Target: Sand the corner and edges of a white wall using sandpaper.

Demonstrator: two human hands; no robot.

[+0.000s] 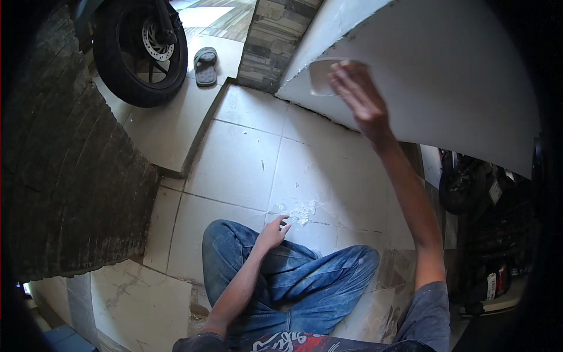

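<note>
- While the right hand [359, 97] is raised against the white wall panel [446, 76], it presses a pale, flat sanding pad [322, 75] onto the panel's lower left part, close to the edge where the panel meets the tiled floor [234, 164].
- Relative to that panel, the pad lies just left of the right hand's fingertips, partly covered by them; its long axis runs roughly level, along the panel's lower edge.
- Fingers of the right hand are stretched out flat and held close together over the pad, not curled round it; the thumb's position I cannot tell.
- Well apart from the panel, the left hand [272, 233] rests on the person's jeans-clad knee [234, 246], fingers loosely bent and slightly parted, holding nothing.
- Between the panel and the knee, a patch of white crumbs and dust [299, 209] lies on the floor.
- Only the right hand touches the panel, so it is far nearer to it than the left.
- Left of the panel stand a stone-faced pillar [275, 41], a dark sandal [205, 66] and a motorcycle wheel [141, 50].
</note>
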